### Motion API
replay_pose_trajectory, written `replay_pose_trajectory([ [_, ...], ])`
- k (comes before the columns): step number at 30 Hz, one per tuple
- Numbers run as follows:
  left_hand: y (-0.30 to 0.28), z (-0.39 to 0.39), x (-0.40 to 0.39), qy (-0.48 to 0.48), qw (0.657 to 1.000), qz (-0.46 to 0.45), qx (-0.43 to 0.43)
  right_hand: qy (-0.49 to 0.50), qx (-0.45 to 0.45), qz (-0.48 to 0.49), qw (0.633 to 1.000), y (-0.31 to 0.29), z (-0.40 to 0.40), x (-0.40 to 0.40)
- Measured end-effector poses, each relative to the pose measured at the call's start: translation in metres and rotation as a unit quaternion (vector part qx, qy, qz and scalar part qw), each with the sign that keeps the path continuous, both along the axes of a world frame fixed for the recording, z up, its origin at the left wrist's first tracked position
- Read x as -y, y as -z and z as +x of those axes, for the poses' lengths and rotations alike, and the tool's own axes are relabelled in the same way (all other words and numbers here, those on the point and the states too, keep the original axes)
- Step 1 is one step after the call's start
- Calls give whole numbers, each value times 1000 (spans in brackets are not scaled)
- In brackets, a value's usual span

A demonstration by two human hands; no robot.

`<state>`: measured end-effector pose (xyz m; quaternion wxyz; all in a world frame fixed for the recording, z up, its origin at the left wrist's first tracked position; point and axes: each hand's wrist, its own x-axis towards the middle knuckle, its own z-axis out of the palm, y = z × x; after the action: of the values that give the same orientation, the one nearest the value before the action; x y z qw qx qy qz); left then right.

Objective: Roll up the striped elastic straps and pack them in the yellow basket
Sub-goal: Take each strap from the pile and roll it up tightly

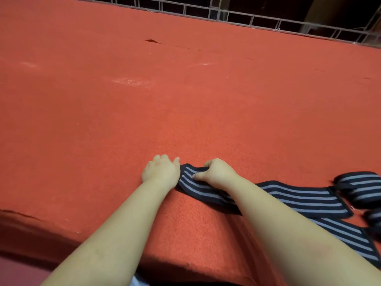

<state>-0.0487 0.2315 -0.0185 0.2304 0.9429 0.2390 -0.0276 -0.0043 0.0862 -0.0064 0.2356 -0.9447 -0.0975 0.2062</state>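
Red felt-covered table (185, 104) carries a long navy elastic strap with grey stripes (305, 197), lying flat rightward. Right hand (216, 172) pinches its folded end; left hand (160, 170) rests beside it, fingers loosely curled, gripping nothing visible. Yellow basket not in view. Risk: slack tail may skew, yielding a loose roll.
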Motion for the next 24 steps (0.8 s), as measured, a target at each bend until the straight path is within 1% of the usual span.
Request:
replay_pose_trajectory([
  [2, 5, -2, 3, -3, 1000, 29, -8, -29, 2, -29, 999, -7, 3, 2],
  [4, 9, -4, 7, -8, 998, 62, 2, -65, -18, -46, 997, -20, 6, 11],
  [6, 11, -4, 9, -12, 997, 75, 8, -102, -53, -63, 991, -35, 7, 28],
  [8, 11, -4, 10, -11, 997, 77, 7, -128, -70, -117, 982, -45, 9, 52],
  [10, 10, -4, 9, -9, 997, 81, 3, -128, -80, -184, 971, -48, 12, 81],
  [13, 11, -3, 9, -11, 996, 84, 3, -101, -99, -293, 946, -44, 16, 133],
  [14, 11, -3, 10, -9, 996, 87, 3, -88, -102, -315, 940, -41, 16, 148],
  [15, 10, -4, 10, -8, 996, 89, 2, -75, -98, -320, 939, -37, 15, 160],
  [17, 6, -5, 12, -7, 994, 107, -13, -59, -80, -302, 948, -29, 11, 173],
  [19, -5, -3, 19, 1, 986, 164, -33, -50, -58, -274, 959, -25, 7, 175],
  [21, -17, 0, 35, 25, 973, 228, -14, -37, -44, -255, 965, -23, 4, 172],
  [22, -22, 1, 50, 49, 971, 235, 13, -31, -38, -249, 967, -22, 3, 171],
  [23, -24, 2, 70, 88, 971, 218, 43, -24, -33, -240, 970, -22, 2, 171],
  [24, -25, 2, 94, 141, 971, 180, 67, -19, -28, -233, 972, -21, 1, 172],
])
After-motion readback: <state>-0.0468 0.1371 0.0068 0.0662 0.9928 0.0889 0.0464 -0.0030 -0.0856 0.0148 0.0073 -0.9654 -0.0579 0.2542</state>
